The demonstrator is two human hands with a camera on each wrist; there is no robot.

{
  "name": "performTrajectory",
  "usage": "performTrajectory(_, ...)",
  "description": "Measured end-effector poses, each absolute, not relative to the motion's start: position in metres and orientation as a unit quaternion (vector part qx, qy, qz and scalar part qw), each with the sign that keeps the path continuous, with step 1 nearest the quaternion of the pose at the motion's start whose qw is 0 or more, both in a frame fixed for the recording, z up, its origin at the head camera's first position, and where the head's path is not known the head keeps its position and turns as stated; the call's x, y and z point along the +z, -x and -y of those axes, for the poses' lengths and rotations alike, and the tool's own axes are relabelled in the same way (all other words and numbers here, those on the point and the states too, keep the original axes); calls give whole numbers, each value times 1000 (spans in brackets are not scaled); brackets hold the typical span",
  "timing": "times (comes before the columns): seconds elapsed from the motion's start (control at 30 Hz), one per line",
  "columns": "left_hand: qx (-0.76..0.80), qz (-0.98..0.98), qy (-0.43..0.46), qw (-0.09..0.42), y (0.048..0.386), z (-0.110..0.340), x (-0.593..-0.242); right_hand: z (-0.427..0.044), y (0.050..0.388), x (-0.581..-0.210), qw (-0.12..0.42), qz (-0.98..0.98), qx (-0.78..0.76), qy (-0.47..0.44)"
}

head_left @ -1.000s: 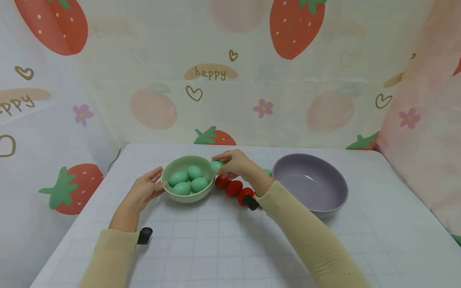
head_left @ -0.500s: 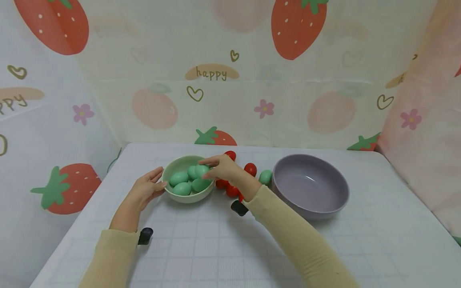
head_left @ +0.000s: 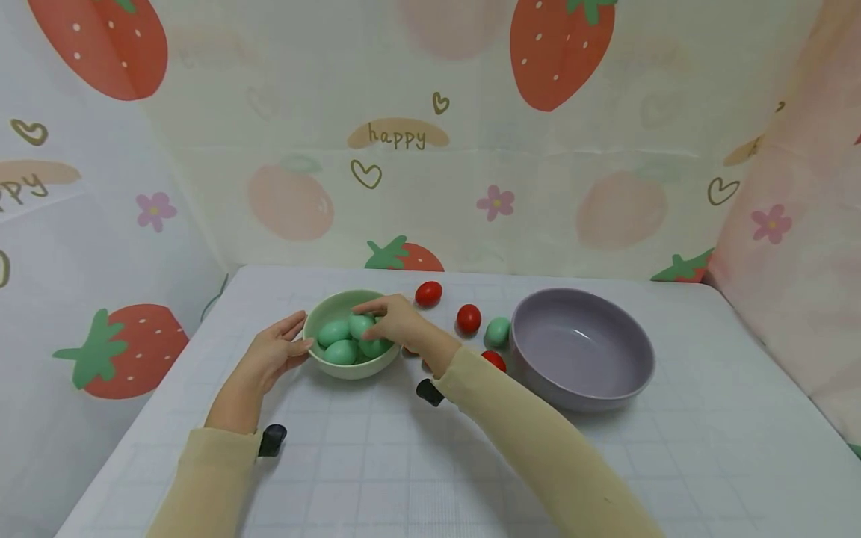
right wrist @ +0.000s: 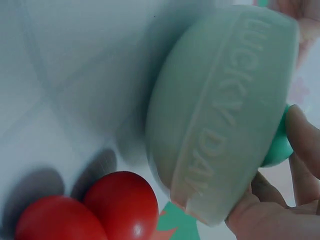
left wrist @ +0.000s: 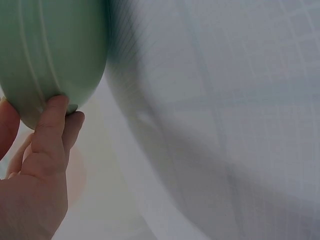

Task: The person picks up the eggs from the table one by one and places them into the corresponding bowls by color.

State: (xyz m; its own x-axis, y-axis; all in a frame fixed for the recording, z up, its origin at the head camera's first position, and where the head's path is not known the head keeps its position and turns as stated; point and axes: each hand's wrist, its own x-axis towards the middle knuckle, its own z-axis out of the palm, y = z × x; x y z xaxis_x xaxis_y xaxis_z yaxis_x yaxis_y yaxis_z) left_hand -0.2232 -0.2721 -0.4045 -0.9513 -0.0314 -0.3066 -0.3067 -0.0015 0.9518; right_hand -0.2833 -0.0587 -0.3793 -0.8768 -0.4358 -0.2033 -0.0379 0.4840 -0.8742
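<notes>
My left hand point(head_left: 272, 351) holds the left side of a light green bowl point(head_left: 353, 370); its fingers touch the outer wall in the left wrist view. Several green eggs lie in the bowl, one of them a front egg point(head_left: 341, 353). Over the bowl's right side reaches my right hand point(head_left: 402, 325), thumb and fingers around another green egg point(head_left: 361, 326), which is among the others. The right wrist view shows this egg point(right wrist: 279, 145) partly behind the bowl's rim, between the fingers. My right hand hides part of the bowl's contents.
Red eggs lie right of the bowl, including a back one point(head_left: 428, 294) and a middle one point(head_left: 468, 319); others are partly hidden under my right arm. A loose green egg point(head_left: 498, 332) sits beside a large purple bowl point(head_left: 585, 400) with nothing in it.
My right hand has carried a green egg leftward from outside the rim into the green bowl. My left hand stays at the bowl. More loose eggs have come into sight.
</notes>
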Motion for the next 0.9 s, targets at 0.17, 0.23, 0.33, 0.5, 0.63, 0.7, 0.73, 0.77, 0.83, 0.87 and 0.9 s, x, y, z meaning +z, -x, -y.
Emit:
performTrajectory(0.17, 695, -703, 118, 99, 222, 271, -404, 66, 283, -382, 199, -843, -479, 144)
performTrajectory(0.23, 695, -703, 116, 98, 222, 271, -404, 69, 283, -383, 194, -844, -478, 144)
performTrajectory(0.33, 694, -704, 116, 98, 221, 271, -403, 72, 283, -385, 186, -849, -472, 145)
performTrajectory(0.5, 689, -709, 115, 99, 221, 271, -402, 74, 283, -385, 178, -856, -462, 147)
performTrajectory(0.63, 687, -710, 118, 99, 222, 271, -403, 71, 281, -383, 182, -850, -474, 141)
performTrajectory(0.7, 687, -710, 121, 100, 222, 271, -403, 68, 279, -382, 183, -845, -482, 140)
performTrajectory(0.73, 687, -709, 121, 100, 222, 271, -403, 67, 278, -382, 184, -843, -485, 138)
performTrajectory(0.77, 687, -710, 121, 101, 222, 271, -403, 66, 277, -381, 183, -842, -488, 139)
performTrajectory(0.83, 687, -710, 121, 102, 222, 271, -403, 64, 276, -380, 180, -841, -492, 139)
performTrajectory(0.87, 686, -710, 122, 102, 221, 271, -402, 63, 276, -380, 177, -841, -493, 138)
performTrajectory(0.9, 687, -709, 121, 102, 221, 271, -402, 62, 275, -379, 176, -840, -495, 136)
